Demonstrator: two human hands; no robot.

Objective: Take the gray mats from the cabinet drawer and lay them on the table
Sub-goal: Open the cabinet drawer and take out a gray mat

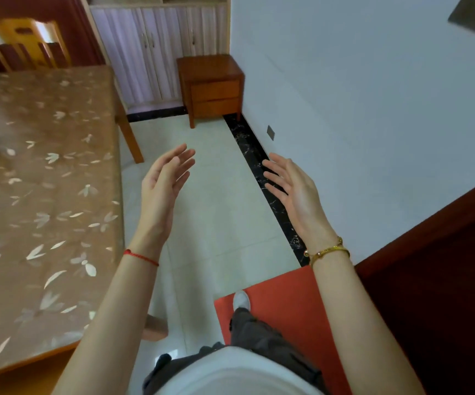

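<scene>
A small brown wooden cabinet [212,86] with two drawers, both closed, stands against the white wall at the far end of the floor. No gray mats show. The table [42,178], covered by a tan cloth with pale leaf prints, fills the left side. My left hand [163,183] and my right hand [292,189] are raised in front of me over the tiled floor, palms facing each other, fingers spread and holding nothing. Both are well short of the cabinet.
A tall pale cupboard [156,49] stands behind the brown cabinet. A wooden chair [28,44] sits at the table's far end. A red floor mat [282,306] lies under my foot. A dark wooden door [441,280] is at the right. A gold object shows at the table's left edge.
</scene>
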